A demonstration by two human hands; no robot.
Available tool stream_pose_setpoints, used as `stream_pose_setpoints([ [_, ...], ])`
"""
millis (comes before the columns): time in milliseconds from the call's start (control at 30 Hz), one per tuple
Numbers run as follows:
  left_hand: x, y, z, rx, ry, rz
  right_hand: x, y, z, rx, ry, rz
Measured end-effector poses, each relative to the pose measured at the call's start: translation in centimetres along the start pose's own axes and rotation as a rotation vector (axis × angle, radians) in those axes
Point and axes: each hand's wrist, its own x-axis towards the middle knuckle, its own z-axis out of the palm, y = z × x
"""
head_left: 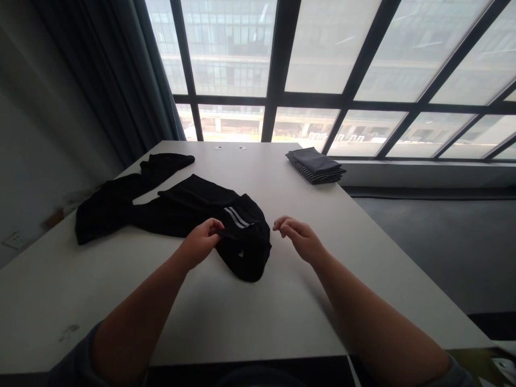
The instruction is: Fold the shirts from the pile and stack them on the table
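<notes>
A black garment [181, 207] with white stripes and a small white mark lies bunched on the white table [226, 322]. I cannot tell its exact kind. My left hand [203, 242] pinches an edge of the cloth near the stripes, thumb against fingers. Just off the garment's right end, my right hand [296, 234] hovers with its fingers curled together. Nothing shows in that hand, and a small gap separates it from the cloth.
More black cloth [107, 207] spreads toward the table's left edge and seems joined to the garment. A folded stack of dark and striped cloth [316, 165] sits near the far right edge. Beyond are large windows and a dark curtain [116, 64].
</notes>
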Motion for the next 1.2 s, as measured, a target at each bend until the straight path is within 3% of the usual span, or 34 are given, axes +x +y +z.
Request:
stream_pose_setpoints([
  [133,-0.5,0.4,1.2,-0.246,-0.118,0.015,-1.5,-2.1,3.3,-0.296,-0.076,-0.182],
  [200,-0.8,0.3,1.8,-0.329,-0.167,0.034,-1.8,-2.0,4.1,-0.424,0.019,-0.17],
  [300,-0.7,-0.3,2.2,-0.479,-0.293,-0.025,-1.3,-0.4,3.4,-0.401,0.143,-0.022],
  [433,-0.3,-0.9,2.0,-0.638,-0.461,-0.161,-0.4,2.0,1.5,-0.175,0.097,0.225],
  [500,-0.2,-1.0,2.1,-0.704,-0.462,-0.187,-0.4,2.2,1.5,-0.159,0.1,0.232],
  [733,-0.4,-1.4,3.2,-0.687,-0.259,-0.12,-1.6,-0.7,3.5,-0.754,0.075,-0.29],
  [833,-0.7,-1.7,3.5,-0.522,-0.238,0.016,-1.7,-0.7,3.5,-0.908,0.081,-0.336],
  [1000,-1.1,-1.5,3.9,0.25,-0.132,0.309,-1.4,-0.2,2.9,-0.789,0.073,-0.25],
  [1067,-0.9,-1.4,3.7,0.501,-0.052,0.272,-1.4,-0.3,2.7,-0.703,0.102,-0.191],
  [1200,0.0,-1.3,1.9,0.752,0.036,-0.01,-1.3,-0.4,2.2,-0.605,0.267,-0.097],
])
